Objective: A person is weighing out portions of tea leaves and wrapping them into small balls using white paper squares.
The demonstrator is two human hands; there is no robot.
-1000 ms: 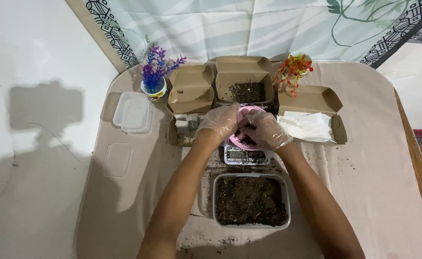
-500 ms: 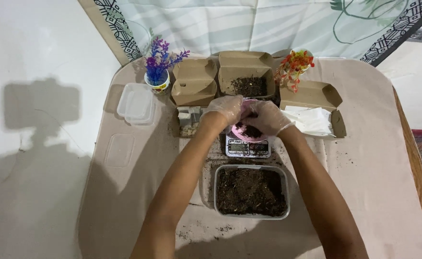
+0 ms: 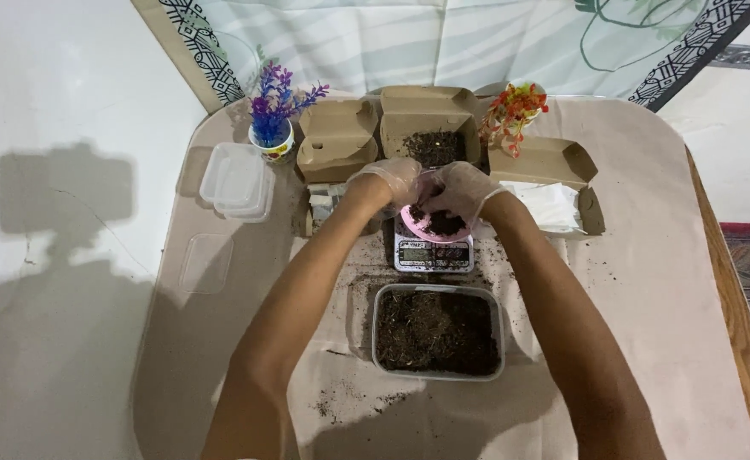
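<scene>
Both gloved hands meet over the pink dish (image 3: 433,225), which sits on the small scale (image 3: 434,252) just behind the clear tub of soil (image 3: 437,330). The left hand (image 3: 385,181) curls at the dish's left rim; the right hand (image 3: 460,189) pinches soil above it. Whether either actually grips the dish cannot be told.

Risk noted: the dish overhangs the scale's platform, so uneven pressure could tip it. Loose soil already litters the counter (image 3: 665,281) around the scale; more may fall onto its display.
</scene>
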